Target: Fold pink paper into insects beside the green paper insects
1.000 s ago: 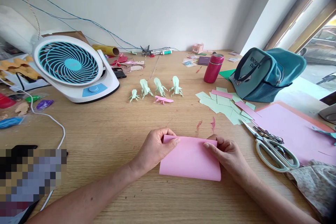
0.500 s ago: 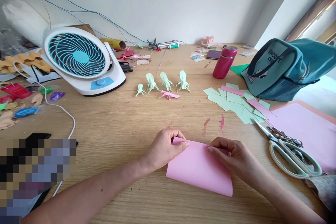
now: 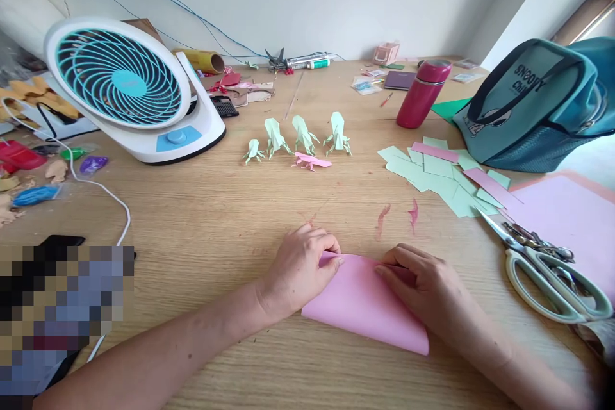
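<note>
A sheet of pink paper (image 3: pixel 368 301), bent over on itself with a rounded edge toward me, lies on the wooden table. My left hand (image 3: pixel 305 269) pinches its far left corner between thumb and fingers. Along the far edge, to the right, my right hand (image 3: pixel 418 282) grips the paper the same way; some of its fingers are hidden. Beyond the hands stand several pale green folded paper figures (image 3: pixel 304 134), with a pink folded paper figure (image 3: pixel 312 161) in front of them.
White-and-blue fan (image 3: pixel 129 83) at left, its white cable (image 3: pixel 122 202) running down the table. To the right: green paper pieces (image 3: pixel 432 173), scissors (image 3: pixel 552 275), a magenta flask (image 3: pixel 423 95) and a teal bag (image 3: pixel 523 109). A dark, partly pixelated object (image 3: pixel 62 243) lies at lower left.
The view has shifted slightly. Both hands keep hold of the pink paper, and its curved fold looks a little flatter and lower than before.
</note>
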The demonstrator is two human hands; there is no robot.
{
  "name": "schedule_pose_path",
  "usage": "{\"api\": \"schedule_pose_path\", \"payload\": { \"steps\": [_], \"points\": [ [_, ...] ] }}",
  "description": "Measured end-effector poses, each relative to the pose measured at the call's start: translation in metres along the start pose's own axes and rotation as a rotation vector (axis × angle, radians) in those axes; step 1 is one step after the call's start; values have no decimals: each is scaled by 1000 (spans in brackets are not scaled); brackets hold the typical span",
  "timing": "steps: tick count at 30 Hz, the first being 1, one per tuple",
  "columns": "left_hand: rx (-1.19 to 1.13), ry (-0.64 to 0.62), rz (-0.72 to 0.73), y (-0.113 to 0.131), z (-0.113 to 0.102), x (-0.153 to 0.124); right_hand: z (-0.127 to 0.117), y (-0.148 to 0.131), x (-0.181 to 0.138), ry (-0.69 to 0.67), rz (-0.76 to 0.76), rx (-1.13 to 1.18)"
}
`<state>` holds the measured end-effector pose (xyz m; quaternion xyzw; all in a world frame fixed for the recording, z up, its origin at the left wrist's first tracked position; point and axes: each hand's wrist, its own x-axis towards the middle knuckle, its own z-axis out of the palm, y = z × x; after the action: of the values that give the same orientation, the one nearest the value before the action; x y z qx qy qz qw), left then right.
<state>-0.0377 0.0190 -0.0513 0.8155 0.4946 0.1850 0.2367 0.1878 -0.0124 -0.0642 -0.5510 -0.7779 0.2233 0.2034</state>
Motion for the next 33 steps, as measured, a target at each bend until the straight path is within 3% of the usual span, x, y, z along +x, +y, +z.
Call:
{"api": "schedule_pose_path", "payload": {
  "steps": [14, 18, 22, 26, 33],
  "points": [
    [103, -34, -23, 3, 1, 7, -5, 3, 6, 86, -69, -192],
    [156, -25, 143, 3, -2, 8, -6, -2, 9, 18, -143, -125],
    [249, -130, 326, 7, -4, 3, -3, -4, 7, -6, -183, -78],
    [371, -285, 348, 17, -6, -10, -3, -1, 2, 1, -249, -152],
    [592, -346, 405, 41, -4, -22, -9, -1, -6, -86, -265, -111]
  ]
}}
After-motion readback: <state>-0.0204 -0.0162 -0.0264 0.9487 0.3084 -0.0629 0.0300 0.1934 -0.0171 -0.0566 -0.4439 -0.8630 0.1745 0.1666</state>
